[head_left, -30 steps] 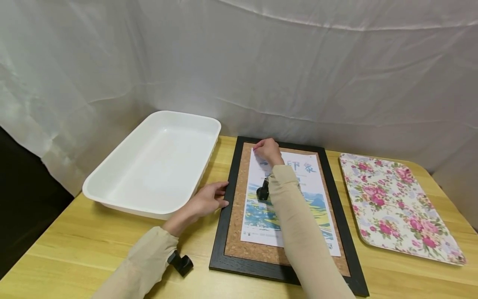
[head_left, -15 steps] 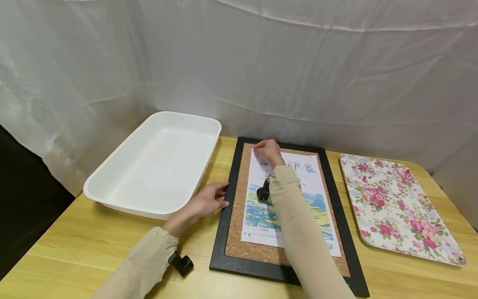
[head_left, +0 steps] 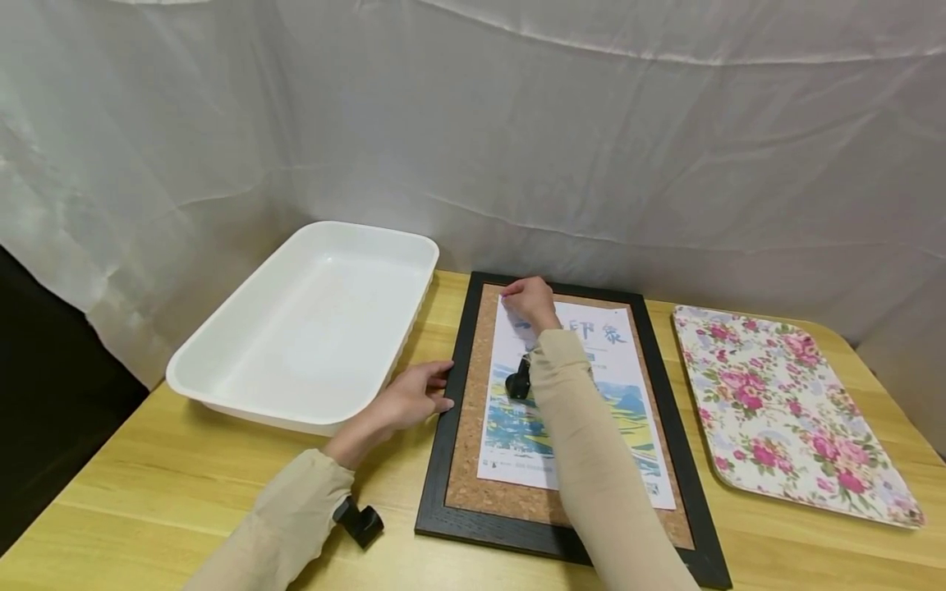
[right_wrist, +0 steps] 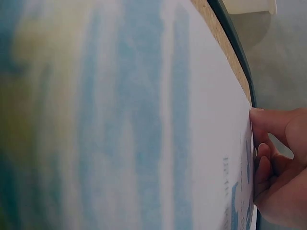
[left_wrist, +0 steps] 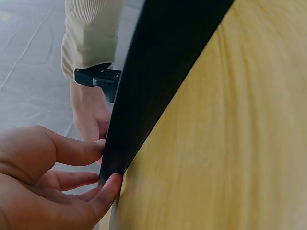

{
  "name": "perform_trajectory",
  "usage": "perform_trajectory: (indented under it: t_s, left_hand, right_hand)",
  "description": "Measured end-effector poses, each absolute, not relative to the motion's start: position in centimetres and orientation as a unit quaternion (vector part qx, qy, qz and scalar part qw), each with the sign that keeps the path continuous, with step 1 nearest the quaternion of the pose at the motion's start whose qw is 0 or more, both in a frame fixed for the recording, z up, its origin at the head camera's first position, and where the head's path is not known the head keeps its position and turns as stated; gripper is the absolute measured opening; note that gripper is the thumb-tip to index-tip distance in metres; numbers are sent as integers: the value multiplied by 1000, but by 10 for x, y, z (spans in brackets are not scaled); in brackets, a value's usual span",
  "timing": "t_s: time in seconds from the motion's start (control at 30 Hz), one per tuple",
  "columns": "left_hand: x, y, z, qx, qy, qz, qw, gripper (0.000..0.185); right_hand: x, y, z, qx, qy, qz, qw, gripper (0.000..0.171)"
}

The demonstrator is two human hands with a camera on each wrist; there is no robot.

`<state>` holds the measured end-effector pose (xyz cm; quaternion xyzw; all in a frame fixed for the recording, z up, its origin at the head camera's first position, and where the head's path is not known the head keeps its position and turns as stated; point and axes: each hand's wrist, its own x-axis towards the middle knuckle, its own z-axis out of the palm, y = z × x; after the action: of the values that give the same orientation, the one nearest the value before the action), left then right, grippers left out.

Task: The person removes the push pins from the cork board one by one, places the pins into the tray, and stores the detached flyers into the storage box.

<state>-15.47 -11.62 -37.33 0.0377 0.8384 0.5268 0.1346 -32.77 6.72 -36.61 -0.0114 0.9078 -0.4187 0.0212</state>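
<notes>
A cork board with a black frame (head_left: 441, 460) lies flat on the table, bearing a printed paper poster (head_left: 510, 468) with blue and yellow scenery. My left hand (head_left: 405, 396) rests its thumb and fingertips against the frame's left edge; in the left wrist view the fingers (left_wrist: 76, 152) touch the frame's side. At the poster's upper left corner, my right hand (head_left: 532, 300) pinches a tiny purplish piece like a pushpin, mostly hidden under the fingertips. In the right wrist view one fingertip (right_wrist: 256, 112) meets the paper corner. A small dark dot marks the poster's upper right corner.
Left of the board stands a deep white plastic tray (head_left: 222, 316), its corner close to my left wrist. A flower-patterned tray (head_left: 791, 410) lies to the right. A pale cloth (head_left: 554, 148) hangs behind the wooden table (head_left: 185, 492).
Both hands keep their places on the board and the paper corner. The right wrist has shifted very slightly; the trays and the poster stay put.
</notes>
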Motion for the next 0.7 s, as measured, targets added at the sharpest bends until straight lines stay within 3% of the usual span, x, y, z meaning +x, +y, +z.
perform_trajectory:
  t_s: [0.7]
  left_hand:
    - [-154, -118, -377, 38, 835, 532, 135, 58]
  right_hand:
    - [-327, 65, -369, -10, 911, -412, 18, 9]
